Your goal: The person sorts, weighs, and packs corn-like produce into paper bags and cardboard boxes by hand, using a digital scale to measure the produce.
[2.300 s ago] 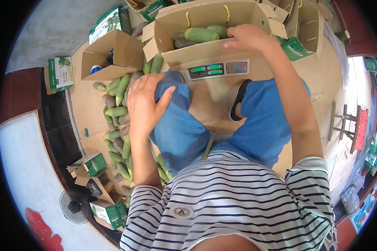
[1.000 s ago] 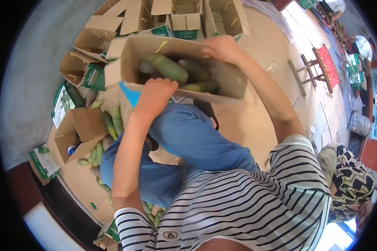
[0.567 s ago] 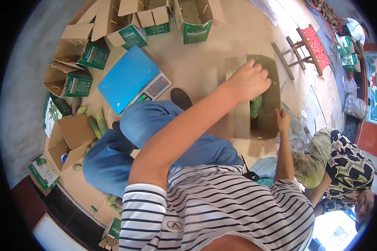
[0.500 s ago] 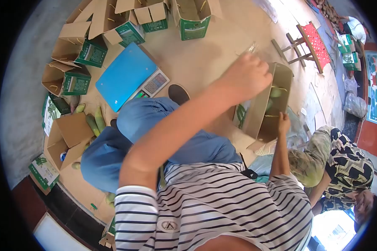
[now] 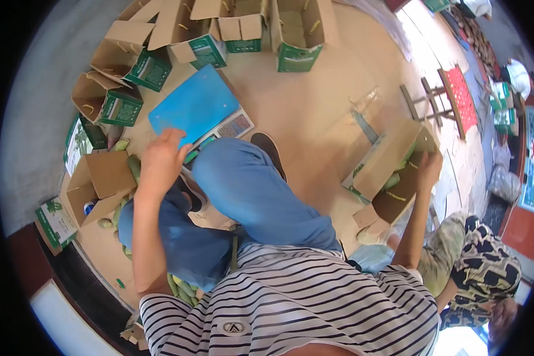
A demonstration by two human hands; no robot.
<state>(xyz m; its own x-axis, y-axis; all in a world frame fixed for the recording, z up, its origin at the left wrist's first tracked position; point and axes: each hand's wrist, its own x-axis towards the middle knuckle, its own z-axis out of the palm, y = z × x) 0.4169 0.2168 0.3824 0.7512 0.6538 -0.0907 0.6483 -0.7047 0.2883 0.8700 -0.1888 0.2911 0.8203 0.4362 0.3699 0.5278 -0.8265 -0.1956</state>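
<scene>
**Carton [image 5: 378, 169] gripped by its rim at the right side of the floor**

At the floor's left edge an empty box [image 5: 101, 185] lies open, with loose vegetables [image 5: 133, 169] beside it. The left hand [image 5: 160, 159] is spread and holds nothing. It hangs above the near corner of the blue scale [image 5: 191, 108], just beside the raised knee. Further right the carton leans tilted on the floor. The right hand [image 5: 428, 167] is closed on its far rim, and green vegetables [image 5: 391, 180] show inside.

The step in hand looks like setting this filled carton down. Letting go would call for bringing it level first, so nothing rolls out.

By count there is one carton in hand, with at least two vegetables visible in it. There is one scale, at least five open boxes [image 5: 296, 32] along the far edge, and one red-topped stool [image 5: 460, 98]. Another person [image 5: 483, 264] crouches at the near right corner.
</scene>
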